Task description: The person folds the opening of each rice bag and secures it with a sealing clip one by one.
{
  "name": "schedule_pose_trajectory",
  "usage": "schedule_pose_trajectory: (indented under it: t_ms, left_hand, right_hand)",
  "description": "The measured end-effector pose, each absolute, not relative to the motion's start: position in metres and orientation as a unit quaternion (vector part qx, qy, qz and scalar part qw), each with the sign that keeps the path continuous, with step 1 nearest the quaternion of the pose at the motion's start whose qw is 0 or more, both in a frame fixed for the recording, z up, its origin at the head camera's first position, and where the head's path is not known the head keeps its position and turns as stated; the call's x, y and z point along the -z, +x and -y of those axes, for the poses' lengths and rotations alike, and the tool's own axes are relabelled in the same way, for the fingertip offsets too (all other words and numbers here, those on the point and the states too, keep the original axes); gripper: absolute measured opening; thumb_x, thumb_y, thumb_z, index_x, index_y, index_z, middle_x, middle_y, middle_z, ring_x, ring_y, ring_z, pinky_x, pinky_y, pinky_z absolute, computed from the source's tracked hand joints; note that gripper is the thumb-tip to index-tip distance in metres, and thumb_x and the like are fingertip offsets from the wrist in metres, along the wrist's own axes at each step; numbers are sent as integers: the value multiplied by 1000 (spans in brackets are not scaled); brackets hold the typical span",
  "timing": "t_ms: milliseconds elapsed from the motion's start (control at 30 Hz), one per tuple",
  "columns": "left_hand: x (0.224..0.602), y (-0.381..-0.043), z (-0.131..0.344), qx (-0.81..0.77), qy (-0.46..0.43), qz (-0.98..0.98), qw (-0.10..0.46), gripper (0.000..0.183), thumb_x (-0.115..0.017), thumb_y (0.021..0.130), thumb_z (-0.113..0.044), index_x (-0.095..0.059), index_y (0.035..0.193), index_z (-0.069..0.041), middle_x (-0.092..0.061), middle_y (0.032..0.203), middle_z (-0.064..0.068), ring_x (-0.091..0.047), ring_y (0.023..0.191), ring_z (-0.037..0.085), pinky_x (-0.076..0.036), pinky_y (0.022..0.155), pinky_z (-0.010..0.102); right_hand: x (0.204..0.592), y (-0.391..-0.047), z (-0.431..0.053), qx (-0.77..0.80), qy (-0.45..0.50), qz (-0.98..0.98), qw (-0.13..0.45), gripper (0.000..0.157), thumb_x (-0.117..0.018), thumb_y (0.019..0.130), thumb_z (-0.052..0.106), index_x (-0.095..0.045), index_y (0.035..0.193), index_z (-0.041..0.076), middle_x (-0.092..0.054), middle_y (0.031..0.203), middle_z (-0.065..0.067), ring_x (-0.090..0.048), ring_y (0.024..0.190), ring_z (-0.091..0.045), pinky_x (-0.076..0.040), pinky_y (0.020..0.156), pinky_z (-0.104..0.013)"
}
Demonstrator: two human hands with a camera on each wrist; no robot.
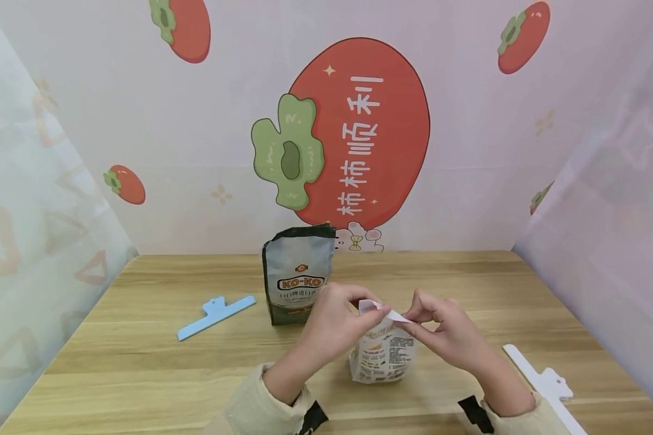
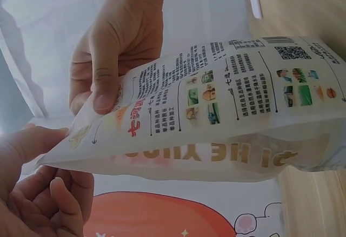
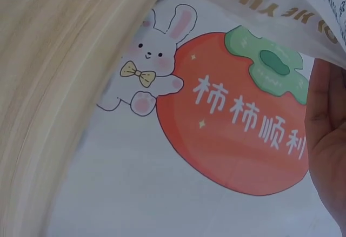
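Observation:
A white printed paper-like food bag [image 1: 383, 359] stands upright on the table in front of me, its top edge pinched flat. My left hand [image 1: 334, 320] pinches the left part of that edge between thumb and fingers. At the right end, my right hand [image 1: 448, 332] pinches the same edge. In the left wrist view, the bag [image 2: 216, 94] shows dense lettering and small pictures, with the left thumb on its top corner. Only the bag's side [image 3: 259, 5] and part of the right hand [image 3: 327, 134] show in the right wrist view.
A grey and dark green KO-KO bag [image 1: 299, 260] stands behind my left hand. To its left lies a light blue bag clip [image 1: 216, 316]. A white bag clip [image 1: 544, 386] lies beside my right forearm. Printed cloth [image 1: 217, 121] walls the wooden table [image 1: 141, 368] at the back and sides.

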State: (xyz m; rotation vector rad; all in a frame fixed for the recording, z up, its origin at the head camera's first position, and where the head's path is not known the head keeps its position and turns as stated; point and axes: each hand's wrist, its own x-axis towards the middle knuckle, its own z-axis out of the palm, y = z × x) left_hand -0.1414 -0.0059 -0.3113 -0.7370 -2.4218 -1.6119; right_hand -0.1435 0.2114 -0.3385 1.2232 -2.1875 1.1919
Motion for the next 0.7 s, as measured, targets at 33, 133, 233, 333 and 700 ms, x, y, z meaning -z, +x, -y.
schedule_pose_trajectory:
  t_ms: [33,133,233,333,700]
  left_hand:
    - [312,-142,6,535,-246,805,71,5,-79,84,-13,-79,82,-9,-75,76,0,-60,63,13,-46,51,20]
    - [312,-142,6,531,-247,808,70,4,-79,84,-14,-79,82,-10,-75,77,-1,-58,62,12,-46,50,20]
    - [313,-143,7,527,-247,810,67,5,-79,84,-14,-79,82,-10,-75,77,0,-57,61,10,-45,50,20]
    - [312,-143,7,525,-247,811,67,5,-79,85,-14,-78,82,-10,-75,78,0,-56,61,9,-46,50,20]
    - [312,-143,8,522,-248,813,71,5,-79,85,-15,-79,83,-10,-76,80,-1,-57,63,7,-43,50,18]
  right_hand:
    - [339,-144,-212,-420,433,778,178,37,-73,74,-20,-48,78,7,-72,78,-8,-73,82,-4,-50,56,-14]
    - [338,-144,-215,-414,432,784,168,36,-73,77,-16,-47,76,8,-74,78,-10,-72,81,-2,-48,55,-13]
    - [337,-144,-217,-416,435,784,151,35,-72,79,-16,-46,76,8,-75,78,-12,-71,81,1,-46,54,-13]
    - [336,-146,-220,-429,444,776,128,34,-71,79,-17,-47,77,7,-76,80,-13,-72,82,0,-47,53,-14]
    - [338,-150,-225,-508,438,739,61,23,-56,93,-11,-67,109,2,-73,107,-1,-69,101,-4,-56,82,-22]
